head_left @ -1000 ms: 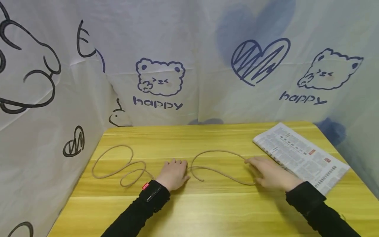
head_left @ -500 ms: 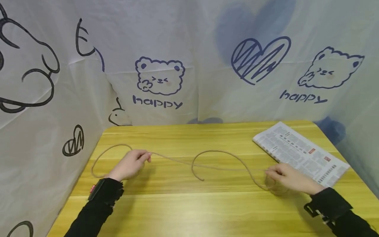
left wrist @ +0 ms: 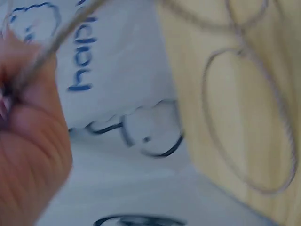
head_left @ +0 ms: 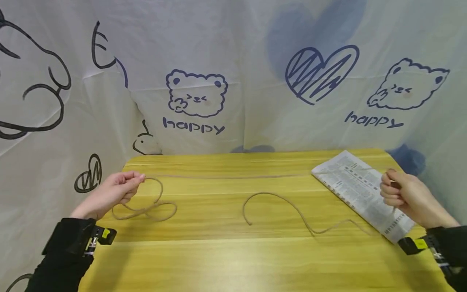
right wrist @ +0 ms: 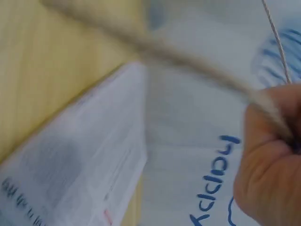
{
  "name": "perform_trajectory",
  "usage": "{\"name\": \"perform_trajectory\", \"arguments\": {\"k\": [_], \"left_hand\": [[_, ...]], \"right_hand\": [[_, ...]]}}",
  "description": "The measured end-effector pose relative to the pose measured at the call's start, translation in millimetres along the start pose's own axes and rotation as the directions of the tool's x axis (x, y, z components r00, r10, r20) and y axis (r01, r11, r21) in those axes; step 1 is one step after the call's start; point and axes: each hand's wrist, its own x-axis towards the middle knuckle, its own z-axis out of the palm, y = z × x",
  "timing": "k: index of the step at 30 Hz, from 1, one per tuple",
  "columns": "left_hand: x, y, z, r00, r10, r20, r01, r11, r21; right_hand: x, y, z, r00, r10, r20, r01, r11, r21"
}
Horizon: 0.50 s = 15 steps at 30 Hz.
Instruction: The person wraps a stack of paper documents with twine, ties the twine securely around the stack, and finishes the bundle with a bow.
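A long beige rope [head_left: 226,177] is stretched taut above the yellow table [head_left: 233,259] between my two hands. My left hand [head_left: 116,190] pinches it at the table's left edge, with slack loops [head_left: 146,209] lying just beside that hand. My right hand [head_left: 405,196] grips the rope over the folded newspaper [head_left: 359,190] at the right. A loose tail [head_left: 292,211] curves across the table's middle. In the left wrist view the rope [left wrist: 56,42] runs from my hand [left wrist: 28,150], loops [left wrist: 249,122] on the table. The right wrist view shows the blurred rope [right wrist: 188,61] entering my hand [right wrist: 268,160] over the newspaper [right wrist: 75,165].
A white cloth [head_left: 233,73] printed with bears, hearts and "happy" walls in the table at the back and both sides. The newspaper lies at the back right corner, reaching toward the right edge.
Both hands moved apart, left hand to the left edge and right hand up over the newspaper. The rope between them went from sagging to taut and shifted farther back.
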Motion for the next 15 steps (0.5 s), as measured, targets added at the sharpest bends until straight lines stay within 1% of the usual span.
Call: {"name": "perform_trajectory", "arguments": {"k": [1, 2, 3, 4, 5, 6, 7, 8, 9, 11, 12, 13, 15], "left_hand": [[4.4, -2.8, 3.2, 0.999, -0.029, -0.019, 0.028, 1.000, -0.010], [8.8, -5.2, 7.0, 0.998, -0.059, -0.035, 0.058, 0.998, -0.019], [13.6, -6.8, 11.5, 0.995, -0.081, -0.053, 0.080, 0.997, -0.023], [18.2, -7.7, 16.3, 0.993, -0.096, -0.066, 0.096, 0.995, -0.017], [23.0, -7.7, 21.2, 0.991, -0.109, -0.077, 0.109, 0.994, -0.001], [28.3, -7.3, 26.3, 0.990, -0.116, -0.085, 0.117, 0.993, 0.006], [33.4, -6.6, 31.0, 0.989, -0.119, -0.092, 0.120, 0.993, 0.013], [38.4, -5.7, 35.5, 0.988, -0.115, -0.104, 0.118, 0.993, 0.026], [43.3, -5.2, 39.5, 0.988, -0.104, -0.114, 0.110, 0.993, 0.041], [52.2, -4.9, 46.9, 0.988, -0.086, -0.125, 0.092, 0.995, 0.047], [56.0, -5.1, 50.1, 0.989, -0.074, -0.130, 0.081, 0.996, 0.043], [59.0, -5.4, 53.1, 0.988, -0.067, -0.139, 0.074, 0.996, 0.042], [63.3, -6.6, 58.0, 0.986, -0.061, -0.154, 0.068, 0.997, 0.037]], "right_hand": [[3.3, 6.9, -0.9, 0.992, 0.036, -0.120, -0.057, 0.981, -0.183], [5.5, 13.1, 1.7, 0.972, 0.070, -0.222, -0.149, 0.922, -0.359], [8.4, 22.0, 3.5, 0.957, 0.051, -0.285, -0.200, 0.828, -0.524], [12.4, 27.9, 8.1, 0.952, 0.037, -0.305, -0.235, 0.729, -0.643], [16.8, 32.7, 14.5, 0.950, 0.002, -0.311, -0.246, 0.617, -0.747], [21.4, 37.7, 21.3, 0.952, -0.049, -0.301, -0.231, 0.529, -0.817], [27.0, 42.5, 29.7, 0.955, -0.111, -0.275, -0.197, 0.456, -0.868], [32.5, 47.0, 38.4, 0.957, -0.179, -0.228, -0.142, 0.397, -0.907], [39.2, 50.9, 47.1, 0.956, -0.228, -0.184, -0.095, 0.353, -0.931], [52.6, 57.3, 67.5, 0.963, -0.255, -0.088, -0.003, 0.315, -0.949], [58.2, 62.3, 76.3, 0.968, -0.248, -0.042, 0.034, 0.296, -0.955], [63.4, 67.6, 85.0, 0.975, -0.220, -0.011, 0.052, 0.278, -0.959], [70.0, 78.4, 99.6, 0.992, -0.125, 0.025, 0.056, 0.254, -0.966]]}}
